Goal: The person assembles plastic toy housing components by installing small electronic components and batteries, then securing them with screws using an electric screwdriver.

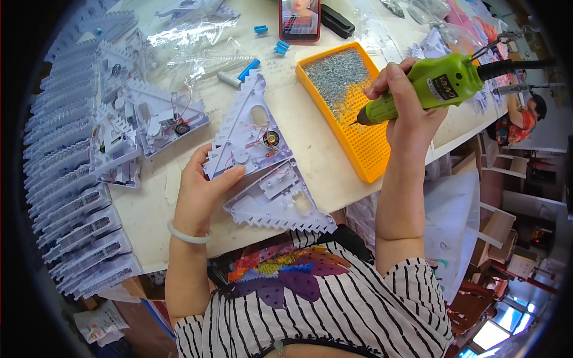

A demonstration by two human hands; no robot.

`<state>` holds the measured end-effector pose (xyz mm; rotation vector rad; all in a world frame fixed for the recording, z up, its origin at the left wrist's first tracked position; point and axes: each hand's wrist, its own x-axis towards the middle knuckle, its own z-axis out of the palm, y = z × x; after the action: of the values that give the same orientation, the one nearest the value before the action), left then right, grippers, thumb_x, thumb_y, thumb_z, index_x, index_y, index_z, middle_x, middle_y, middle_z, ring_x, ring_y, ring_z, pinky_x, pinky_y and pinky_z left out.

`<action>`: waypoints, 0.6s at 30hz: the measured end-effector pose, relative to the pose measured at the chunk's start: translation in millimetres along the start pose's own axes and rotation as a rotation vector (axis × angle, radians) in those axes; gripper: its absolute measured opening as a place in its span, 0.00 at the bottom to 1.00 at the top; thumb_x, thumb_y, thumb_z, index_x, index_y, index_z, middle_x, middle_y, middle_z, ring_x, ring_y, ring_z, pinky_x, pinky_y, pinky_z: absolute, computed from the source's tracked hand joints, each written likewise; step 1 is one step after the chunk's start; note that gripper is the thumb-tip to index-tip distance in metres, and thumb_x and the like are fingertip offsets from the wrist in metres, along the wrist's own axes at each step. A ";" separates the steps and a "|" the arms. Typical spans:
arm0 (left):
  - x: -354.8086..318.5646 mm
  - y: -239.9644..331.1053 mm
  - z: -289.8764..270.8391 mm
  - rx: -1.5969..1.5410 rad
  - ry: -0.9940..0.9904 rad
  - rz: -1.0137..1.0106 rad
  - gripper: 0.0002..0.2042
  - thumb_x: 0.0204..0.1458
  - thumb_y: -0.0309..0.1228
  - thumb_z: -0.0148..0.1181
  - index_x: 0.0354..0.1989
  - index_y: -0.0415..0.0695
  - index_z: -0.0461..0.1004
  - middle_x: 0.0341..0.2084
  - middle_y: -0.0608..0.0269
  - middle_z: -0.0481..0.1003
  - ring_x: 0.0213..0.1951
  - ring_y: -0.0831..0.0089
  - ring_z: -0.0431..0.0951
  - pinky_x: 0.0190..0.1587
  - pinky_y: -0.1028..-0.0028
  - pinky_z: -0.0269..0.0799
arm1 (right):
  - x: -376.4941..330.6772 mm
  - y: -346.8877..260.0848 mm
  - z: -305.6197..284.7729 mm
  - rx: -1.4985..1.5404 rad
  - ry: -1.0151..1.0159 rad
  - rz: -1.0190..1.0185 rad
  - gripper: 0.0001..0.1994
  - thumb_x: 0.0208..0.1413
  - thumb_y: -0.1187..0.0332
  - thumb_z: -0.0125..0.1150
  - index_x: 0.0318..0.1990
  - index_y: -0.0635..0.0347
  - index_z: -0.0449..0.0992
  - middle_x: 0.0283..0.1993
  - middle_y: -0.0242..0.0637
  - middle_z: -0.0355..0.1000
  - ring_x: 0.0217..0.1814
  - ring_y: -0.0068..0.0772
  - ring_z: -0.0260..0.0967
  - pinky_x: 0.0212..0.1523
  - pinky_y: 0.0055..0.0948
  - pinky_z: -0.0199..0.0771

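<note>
You're gripping the green driver [427, 74] in your right hand [412, 113], fingers wrapped around its body, tip pointing down over the orange tray [371, 143]; whether it's carrying a screw, you can't tell from here. Your left hand [205, 188] is partly closed, thumb lying on top, pinching the edge of the upper shell [239, 137], which is lying open on the bench [316, 161] in front of you. The speaker [271, 139] and wires are already sitting in it, while the lower shell [268, 206] is lying open against it, so the pair seems partway through, with fastening and closing probably remaining. Plenty of screws [337, 71] are filling the tray's far end. More open shells [161, 113] and a long stack [71, 155] are crowding your left. Plastic bags [191, 42], a blue tube [249, 70] and a phone [299, 24] are lying beyond; nothing seems to be blocking the path from tray to shell.
</note>
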<state>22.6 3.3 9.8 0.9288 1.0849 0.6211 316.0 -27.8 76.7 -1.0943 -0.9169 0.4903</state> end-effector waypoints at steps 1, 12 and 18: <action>0.2 -0.3 -0.3 -0.002 0.001 -0.002 0.26 0.51 0.23 0.72 0.59 0.34 0.70 0.46 0.58 0.79 0.45 0.75 0.81 0.48 0.75 0.79 | -0.9 -0.7 -0.8 -0.044 -0.031 -0.001 0.06 0.59 0.77 0.65 0.39 0.67 0.73 0.26 0.39 0.74 0.25 0.28 0.74 0.30 0.28 0.79; -6.7 -2.3 -1.8 0.972 0.211 0.270 0.36 0.44 0.39 0.78 0.61 0.34 0.74 0.41 0.57 0.74 0.47 0.64 0.74 0.48 0.69 0.72 | -4.5 2.2 -11.6 -0.065 -0.149 -0.061 0.06 0.60 0.76 0.60 0.41 0.65 0.69 0.25 0.40 0.70 0.23 0.29 0.69 0.27 0.29 0.75; -3.8 -22.6 -0.8 0.789 0.330 0.414 0.36 0.43 0.37 0.78 0.62 0.38 0.72 0.47 0.55 0.70 0.50 0.61 0.70 0.50 0.66 0.69 | -9.8 2.5 -11.4 0.028 -0.156 -0.064 0.06 0.60 0.82 0.62 0.40 0.66 0.71 0.26 0.39 0.73 0.23 0.27 0.73 0.25 0.26 0.77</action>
<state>20.2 -10.7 -8.2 1.8107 1.4865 0.7066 320.3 -40.2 68.8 -1.0082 -1.0752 0.5401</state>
